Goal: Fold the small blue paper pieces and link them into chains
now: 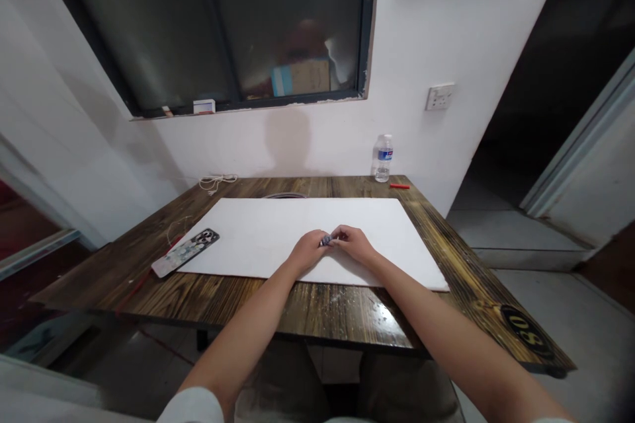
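Observation:
My left hand (pixel 307 250) and my right hand (pixel 353 242) meet over the white sheet (pixel 258 231) on the wooden table (pixel 317 307). Between their fingertips both hands pinch a small dark, patterned object (pixel 326 239); it is too small to name. The fingers of both hands are curled closed around it. Both forearms reach in from the near edge of the table.
A phone (pixel 185 251) in a patterned case lies at the sheet's left edge. A water bottle (pixel 382 158) and a red pen (pixel 399 186) stand by the wall at the back right. A white cable (pixel 217 180) lies at the back left. An open doorway is to the right.

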Demonstrator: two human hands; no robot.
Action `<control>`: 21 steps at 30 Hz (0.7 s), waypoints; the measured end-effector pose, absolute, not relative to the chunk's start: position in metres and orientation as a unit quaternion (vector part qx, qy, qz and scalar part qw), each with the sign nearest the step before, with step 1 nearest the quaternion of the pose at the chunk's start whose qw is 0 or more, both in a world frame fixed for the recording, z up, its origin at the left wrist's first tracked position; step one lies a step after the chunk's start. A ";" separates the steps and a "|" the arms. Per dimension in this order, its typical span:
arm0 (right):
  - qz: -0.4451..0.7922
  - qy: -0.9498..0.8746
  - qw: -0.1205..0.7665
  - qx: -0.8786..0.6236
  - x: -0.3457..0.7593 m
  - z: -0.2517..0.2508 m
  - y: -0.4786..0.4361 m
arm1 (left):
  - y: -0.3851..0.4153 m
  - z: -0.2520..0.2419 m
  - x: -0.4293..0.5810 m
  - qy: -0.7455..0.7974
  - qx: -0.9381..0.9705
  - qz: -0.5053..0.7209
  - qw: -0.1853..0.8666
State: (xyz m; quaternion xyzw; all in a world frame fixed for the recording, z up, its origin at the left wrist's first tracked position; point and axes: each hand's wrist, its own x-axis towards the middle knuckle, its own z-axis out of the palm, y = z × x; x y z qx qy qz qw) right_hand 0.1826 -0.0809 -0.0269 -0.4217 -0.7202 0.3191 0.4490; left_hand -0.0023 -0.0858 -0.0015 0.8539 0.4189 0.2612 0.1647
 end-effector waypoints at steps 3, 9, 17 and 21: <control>0.342 -0.700 0.463 -0.422 0.182 -0.028 -0.079 | -0.087 0.001 -0.001 0.439 0.819 0.308 0.204; 0.409 -0.633 0.511 -0.413 0.181 -0.028 -0.076 | -0.081 -0.002 -0.001 0.475 0.714 0.382 0.345; 0.408 -0.618 0.529 -0.414 0.179 -0.028 -0.077 | -0.084 0.004 0.004 0.493 0.617 0.425 0.443; 0.402 -0.614 0.518 -0.439 0.179 -0.024 -0.080 | -0.087 0.008 0.005 0.496 0.607 0.424 0.454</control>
